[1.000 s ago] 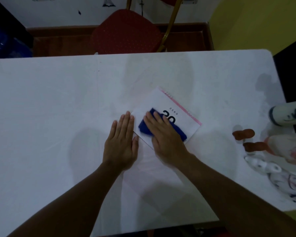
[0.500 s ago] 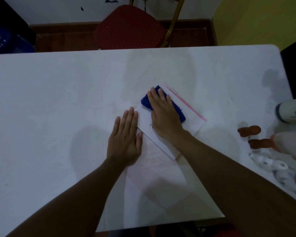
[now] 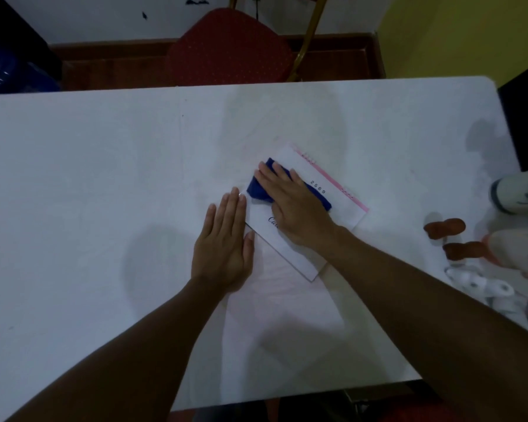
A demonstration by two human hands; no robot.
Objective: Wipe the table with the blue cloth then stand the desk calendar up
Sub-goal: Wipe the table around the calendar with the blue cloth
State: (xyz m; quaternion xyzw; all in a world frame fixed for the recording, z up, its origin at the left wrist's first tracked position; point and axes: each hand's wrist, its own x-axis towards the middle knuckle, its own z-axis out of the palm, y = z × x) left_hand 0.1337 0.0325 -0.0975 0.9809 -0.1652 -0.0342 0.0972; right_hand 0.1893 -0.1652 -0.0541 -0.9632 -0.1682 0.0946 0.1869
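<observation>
The fingers [image 3: 275,175] of the right hand [image 3: 296,208] lie flat and close together, pressing the blue cloth [image 3: 258,190] down rather than gripping it; the cloth is bunched under the palm and shows at both sides of the hand. It rests on the desk calendar [image 3: 342,202], which lies flat on the white bench [image 3: 104,178], turned at an angle, its pink bound edge on the far right side. The left hand [image 3: 226,248] is spread flat on the bench with its fingers straight and together, holding nothing, its thumb side touching the calendar's near-left edge. That placement looks meant to brace the calendar so it does not slide under the cloth's rubbing. Judging by this, the wiping step is in hand and the calendar has not yet been stood up. At the right end of the bench, well apart from the hands, sit two small brown pieces [image 3: 445,228] and some pale objects too blurred to name. A red chair [image 3: 229,47] stands beyond the far edge.
</observation>
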